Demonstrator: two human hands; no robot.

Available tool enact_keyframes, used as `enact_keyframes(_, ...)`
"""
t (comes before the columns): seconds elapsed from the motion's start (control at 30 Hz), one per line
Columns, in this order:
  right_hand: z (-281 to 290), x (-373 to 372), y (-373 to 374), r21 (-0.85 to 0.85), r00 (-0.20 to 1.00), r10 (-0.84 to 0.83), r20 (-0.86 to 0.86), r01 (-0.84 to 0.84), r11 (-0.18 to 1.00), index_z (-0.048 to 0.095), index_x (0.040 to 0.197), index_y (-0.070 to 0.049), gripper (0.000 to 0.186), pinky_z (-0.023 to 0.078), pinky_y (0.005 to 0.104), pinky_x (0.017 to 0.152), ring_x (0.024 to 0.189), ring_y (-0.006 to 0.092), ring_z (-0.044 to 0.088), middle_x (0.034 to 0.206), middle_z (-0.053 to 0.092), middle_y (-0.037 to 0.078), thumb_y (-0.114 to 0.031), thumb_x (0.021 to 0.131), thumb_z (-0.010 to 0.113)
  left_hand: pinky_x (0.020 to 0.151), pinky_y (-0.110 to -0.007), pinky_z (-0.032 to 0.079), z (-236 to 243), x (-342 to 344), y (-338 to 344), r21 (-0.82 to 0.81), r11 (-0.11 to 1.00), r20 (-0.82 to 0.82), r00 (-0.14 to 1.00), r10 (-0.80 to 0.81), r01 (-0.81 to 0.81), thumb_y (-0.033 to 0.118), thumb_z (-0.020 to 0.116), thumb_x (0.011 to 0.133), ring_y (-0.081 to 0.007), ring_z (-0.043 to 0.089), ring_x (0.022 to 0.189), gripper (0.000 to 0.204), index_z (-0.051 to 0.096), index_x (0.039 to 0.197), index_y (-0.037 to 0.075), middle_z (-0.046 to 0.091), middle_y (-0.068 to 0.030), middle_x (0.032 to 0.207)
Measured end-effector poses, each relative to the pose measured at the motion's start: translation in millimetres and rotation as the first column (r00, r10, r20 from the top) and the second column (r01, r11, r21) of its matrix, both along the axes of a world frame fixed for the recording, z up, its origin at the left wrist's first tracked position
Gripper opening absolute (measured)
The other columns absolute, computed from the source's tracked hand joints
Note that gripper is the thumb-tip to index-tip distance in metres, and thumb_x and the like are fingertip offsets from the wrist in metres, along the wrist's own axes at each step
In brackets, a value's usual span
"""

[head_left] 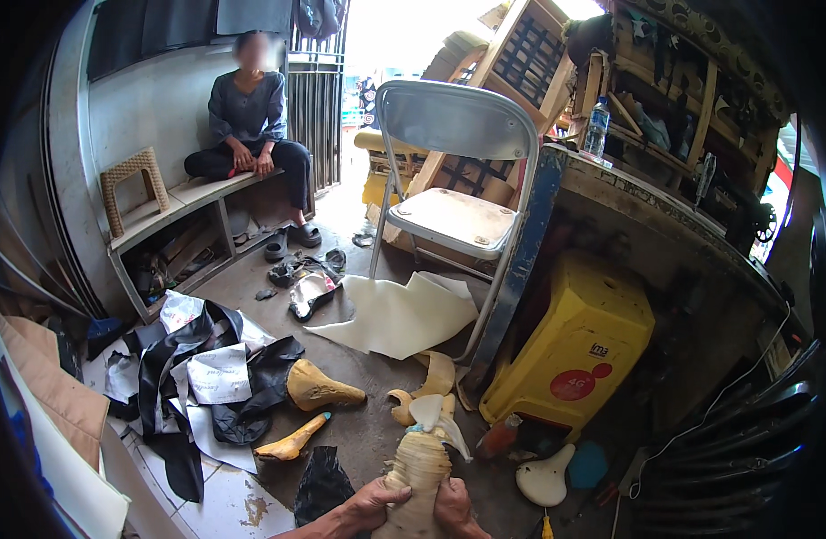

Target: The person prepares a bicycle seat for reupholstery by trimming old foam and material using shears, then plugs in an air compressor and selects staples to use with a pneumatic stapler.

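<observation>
Low in the middle, a pale beige bundle (418,472) wound round with strips points away from me. A loose whitish end and a bit of blue show at its far tip. My left hand (377,503) is closed on its left side, the thumb lying on top. On the other side my right hand (453,505) grips it too, with its fingers partly hidden. Just beyond lies a curved tan strip (435,373). To the left are a yellowish-brown saddle-shaped piece (321,386), a narrower one (292,440) with a blue tip, and a black scrap (323,485).
Black and white material scraps (217,377) lie at left, with a cream foam sheet (404,314) ahead below a folding chair (458,216). A yellow plastic stool (570,341) lies under the right-hand table. Near it are a bottle (500,436) and a white saddle (543,476). A person (248,117) sits on a bench.
</observation>
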State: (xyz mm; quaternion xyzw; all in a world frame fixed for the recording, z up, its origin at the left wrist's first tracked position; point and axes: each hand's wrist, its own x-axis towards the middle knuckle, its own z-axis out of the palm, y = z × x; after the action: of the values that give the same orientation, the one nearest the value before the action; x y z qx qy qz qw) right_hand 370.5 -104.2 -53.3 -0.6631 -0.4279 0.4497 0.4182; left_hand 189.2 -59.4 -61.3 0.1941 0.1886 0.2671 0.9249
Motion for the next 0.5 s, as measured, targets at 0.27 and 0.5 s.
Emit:
enact_keyframes(0.27,10,6,-1,0.024,0.996,-0.034,-0.079,0.036,0.999,0.073,0.096,0.002,0.063,0.053,0.0348,0.07,0.077,0.0156,0.068,0.084,0.074,0.009,-0.052,0.106,0.04,0.101,-0.042,0.05,10,2,7,0.054,0.996,-0.058,0.996,-0.062,0.066,0.018,0.076,0.089,-0.0245,0.064,0.115,0.054,0.053,0.136,0.003,0.065,-0.0114,0.126)
enact_keyframes(0.5,11,3,-1,0.029,0.987,-0.019,-0.158,0.024,0.999,0.072,0.099,0.002,0.06,0.053,0.0341,0.07,0.077,0.015,0.068,0.086,0.074,0.009,-0.049,0.106,0.041,0.098,-0.041,0.052,-15,-1,-6,-0.08,0.987,0.018,0.99,-0.141,0.142,0.02,0.075,0.091,-0.0234,0.065,0.112,0.05,0.056,0.133,0.002,0.067,-0.0116,0.122)
